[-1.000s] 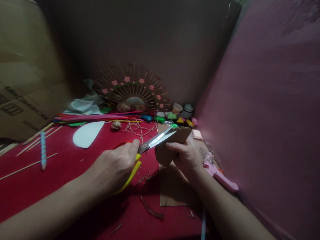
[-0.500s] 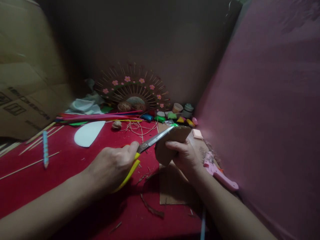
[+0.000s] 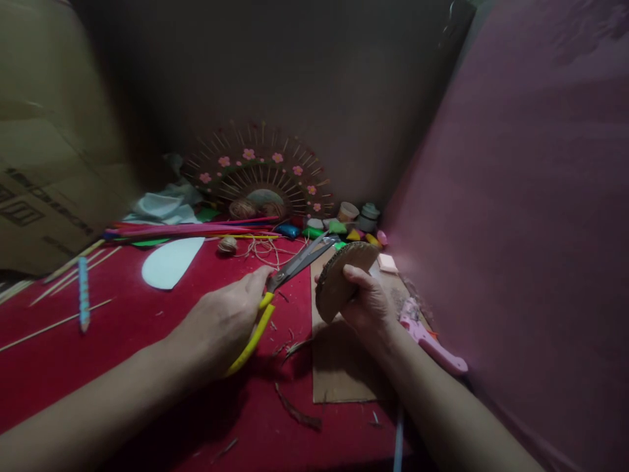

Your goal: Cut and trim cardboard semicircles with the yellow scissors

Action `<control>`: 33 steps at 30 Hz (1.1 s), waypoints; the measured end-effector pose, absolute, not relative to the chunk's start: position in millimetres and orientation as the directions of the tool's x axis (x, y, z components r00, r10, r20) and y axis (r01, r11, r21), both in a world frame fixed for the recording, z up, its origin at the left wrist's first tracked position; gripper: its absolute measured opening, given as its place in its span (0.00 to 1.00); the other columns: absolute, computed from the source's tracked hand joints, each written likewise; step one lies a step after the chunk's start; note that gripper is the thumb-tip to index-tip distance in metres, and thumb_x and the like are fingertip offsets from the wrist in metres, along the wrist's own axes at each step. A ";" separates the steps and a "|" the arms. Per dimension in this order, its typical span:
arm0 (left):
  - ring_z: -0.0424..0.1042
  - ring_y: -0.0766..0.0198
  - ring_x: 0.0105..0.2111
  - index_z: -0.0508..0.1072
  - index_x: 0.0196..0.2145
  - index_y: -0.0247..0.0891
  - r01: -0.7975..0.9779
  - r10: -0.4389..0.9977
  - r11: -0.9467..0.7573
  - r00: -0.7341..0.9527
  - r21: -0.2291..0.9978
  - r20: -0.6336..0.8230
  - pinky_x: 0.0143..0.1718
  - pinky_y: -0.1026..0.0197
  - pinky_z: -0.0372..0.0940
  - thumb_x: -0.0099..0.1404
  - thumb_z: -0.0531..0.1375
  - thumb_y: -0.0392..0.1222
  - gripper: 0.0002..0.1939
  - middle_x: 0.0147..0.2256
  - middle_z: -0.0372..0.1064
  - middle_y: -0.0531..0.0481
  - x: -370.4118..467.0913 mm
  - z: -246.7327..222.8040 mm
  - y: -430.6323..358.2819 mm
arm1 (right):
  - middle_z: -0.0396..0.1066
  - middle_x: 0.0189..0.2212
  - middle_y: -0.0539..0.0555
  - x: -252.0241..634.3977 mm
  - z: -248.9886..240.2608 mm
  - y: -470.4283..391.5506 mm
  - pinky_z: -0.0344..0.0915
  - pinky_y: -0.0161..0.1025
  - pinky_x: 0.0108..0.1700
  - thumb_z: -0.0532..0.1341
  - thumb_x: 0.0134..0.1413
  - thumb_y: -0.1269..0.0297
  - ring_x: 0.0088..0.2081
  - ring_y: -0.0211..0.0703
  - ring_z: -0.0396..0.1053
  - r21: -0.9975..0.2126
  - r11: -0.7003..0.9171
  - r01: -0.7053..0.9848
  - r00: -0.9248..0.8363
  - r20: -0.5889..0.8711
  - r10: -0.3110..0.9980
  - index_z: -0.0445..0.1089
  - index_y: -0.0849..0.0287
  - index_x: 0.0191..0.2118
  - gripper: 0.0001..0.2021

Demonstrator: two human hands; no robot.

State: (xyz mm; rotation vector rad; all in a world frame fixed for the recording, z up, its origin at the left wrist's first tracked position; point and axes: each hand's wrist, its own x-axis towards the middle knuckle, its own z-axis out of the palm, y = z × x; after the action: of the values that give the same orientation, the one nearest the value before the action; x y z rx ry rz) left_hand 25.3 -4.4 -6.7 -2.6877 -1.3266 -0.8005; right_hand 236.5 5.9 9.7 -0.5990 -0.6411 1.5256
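Observation:
Yellow-handled scissors are gripped in my left hand, their blades slightly parted and pointing up and to the right. A rounded piece of brown cardboard is pinched in my right hand, with the thumb on its near face and the fingers behind it. Its curved edge shows the corrugation. The scissor blades are to the left of the cardboard, apart from it. Below both hands lies a flat cardboard sheet on the red cloth, with cut scraps scattered beside it.
A pink glue gun lies at right, by a pink wall. On the left are a white teardrop cutout, a blue pencil, thin sticks and a large carton. Behind stand a flowered fan-shaped decoration, twine and clay packets.
The scissors have come off the cardboard's edge, and their blades have parted. My right hand has turned the cardboard, so its corrugated rim now shows.

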 end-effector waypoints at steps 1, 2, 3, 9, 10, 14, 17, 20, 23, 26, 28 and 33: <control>0.71 0.55 0.33 0.57 0.52 0.28 0.753 0.727 -0.633 0.499 0.179 0.472 0.30 0.55 0.66 0.63 0.43 0.39 0.22 0.39 0.69 0.37 25.4 -6.8 -4.9 | 0.76 0.25 0.49 236.9 10.0 6.0 0.69 0.49 0.44 0.66 0.30 0.72 0.30 0.44 0.73 -0.699 -0.045 -0.714 -0.063 0.000 0.998 0.69 0.58 0.27 0.11; 0.71 0.55 0.34 0.58 0.52 0.27 0.755 0.722 -0.633 0.497 0.170 0.481 0.30 0.55 0.66 0.63 0.43 0.39 0.22 0.39 0.69 0.36 25.3 -7.0 -5.2 | 0.76 0.25 0.49 237.2 10.3 5.9 0.69 0.49 0.44 0.66 0.30 0.72 0.31 0.45 0.73 -0.690 -0.059 -0.722 -0.074 -0.007 0.997 0.69 0.58 0.27 0.11; 0.71 0.55 0.34 0.58 0.53 0.27 0.758 0.719 -0.632 0.495 0.163 0.488 0.30 0.55 0.66 0.63 0.43 0.39 0.22 0.39 0.69 0.36 25.2 -7.6 -5.4 | 0.76 0.25 0.49 237.5 10.6 5.7 0.68 0.49 0.45 0.66 0.30 0.72 0.31 0.45 0.73 -0.683 -0.068 -0.727 -0.079 -0.015 0.997 0.70 0.59 0.28 0.11; 0.72 0.54 0.33 0.58 0.52 0.27 0.758 0.719 -0.630 0.487 0.168 0.496 0.31 0.53 0.67 0.64 0.42 0.40 0.22 0.39 0.69 0.35 26.7 -12.4 -7.2 | 0.75 0.24 0.49 237.6 10.4 5.9 0.67 0.48 0.47 0.66 0.31 0.72 0.33 0.45 0.73 -0.657 -0.068 -0.750 -0.045 -0.052 0.998 0.71 0.60 0.29 0.12; 0.72 0.54 0.33 0.58 0.53 0.27 0.757 0.718 -0.631 0.487 0.170 0.497 0.32 0.53 0.67 0.64 0.42 0.40 0.22 0.39 0.69 0.35 27.5 -13.1 -8.0 | 0.75 0.24 0.50 237.6 10.2 6.4 0.67 0.48 0.47 0.66 0.31 0.72 0.34 0.45 0.73 -0.654 -0.066 -0.753 -0.035 -0.060 0.998 0.71 0.60 0.30 0.12; 0.72 0.55 0.31 0.58 0.53 0.29 0.771 0.747 -0.611 0.487 0.178 0.454 0.30 0.54 0.67 0.65 0.42 0.41 0.22 0.37 0.70 0.38 31.2 -14.4 -12.1 | 0.76 0.26 0.50 238.1 9.7 8.8 0.68 0.48 0.47 0.66 0.32 0.73 0.36 0.46 0.73 -0.625 -0.048 -0.779 0.003 -0.080 0.997 0.71 0.59 0.31 0.13; 0.72 0.54 0.31 0.59 0.53 0.26 0.778 0.751 -0.608 0.499 0.159 0.432 0.29 0.53 0.68 0.65 0.41 0.40 0.22 0.36 0.70 0.36 35.3 -14.0 -14.6 | 0.77 0.26 0.47 238.7 9.6 10.3 0.68 0.46 0.47 0.65 0.33 0.75 0.33 0.42 0.74 -0.575 -0.034 -0.817 0.014 -0.078 0.997 0.71 0.58 0.30 0.12; 0.73 0.54 0.31 0.58 0.54 0.24 0.781 0.747 -0.613 0.520 0.124 0.414 0.29 0.53 0.69 0.65 0.41 0.39 0.24 0.37 0.70 0.34 40.0 -12.7 -16.3 | 0.76 0.24 0.44 238.8 10.0 11.1 0.68 0.44 0.47 0.65 0.33 0.77 0.29 0.38 0.73 -0.545 -0.016 -0.838 0.035 -0.084 0.996 0.71 0.57 0.29 0.12; 0.73 0.53 0.33 0.57 0.54 0.22 0.787 0.749 -0.608 0.526 0.103 0.403 0.30 0.53 0.69 0.65 0.41 0.39 0.24 0.37 0.69 0.34 43.0 -12.0 -17.3 | 0.76 0.24 0.44 238.0 11.0 11.3 0.69 0.43 0.47 0.64 0.33 0.77 0.29 0.37 0.73 -0.553 -0.009 -0.833 0.048 -0.089 0.995 0.71 0.57 0.29 0.12; 0.73 0.51 0.34 0.57 0.54 0.21 0.791 0.748 -0.605 0.525 0.091 0.407 0.30 0.52 0.69 0.65 0.41 0.39 0.24 0.38 0.69 0.32 43.9 -11.8 -18.2 | 0.76 0.24 0.44 236.4 12.0 11.3 0.69 0.41 0.47 0.65 0.33 0.77 0.29 0.37 0.73 -0.559 0.009 -0.829 0.071 -0.089 0.993 0.71 0.57 0.29 0.12; 0.72 0.50 0.34 0.57 0.54 0.21 0.799 0.760 -0.594 0.520 0.092 0.389 0.30 0.51 0.69 0.65 0.41 0.39 0.24 0.37 0.68 0.32 44.0 -10.6 -18.8 | 0.76 0.25 0.45 235.3 12.5 11.2 0.68 0.40 0.47 0.65 0.33 0.77 0.29 0.36 0.73 -0.562 0.025 -0.827 0.089 -0.088 0.992 0.71 0.57 0.30 0.13; 0.72 0.51 0.31 0.57 0.53 0.24 0.808 0.796 -0.572 0.506 0.139 0.331 0.28 0.51 0.67 0.65 0.40 0.40 0.23 0.36 0.68 0.36 44.7 -5.6 -20.1 | 0.76 0.25 0.45 234.6 12.5 11.1 0.69 0.40 0.46 0.65 0.33 0.78 0.28 0.36 0.72 -0.573 0.041 -0.818 0.116 -0.096 0.989 0.72 0.57 0.30 0.13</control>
State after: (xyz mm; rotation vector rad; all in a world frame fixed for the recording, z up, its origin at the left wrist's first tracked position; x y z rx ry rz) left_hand 44.7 -20.1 -5.6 -2.6975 -1.4371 -0.5656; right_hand 234.6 11.1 12.5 -0.5695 -0.3702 1.4325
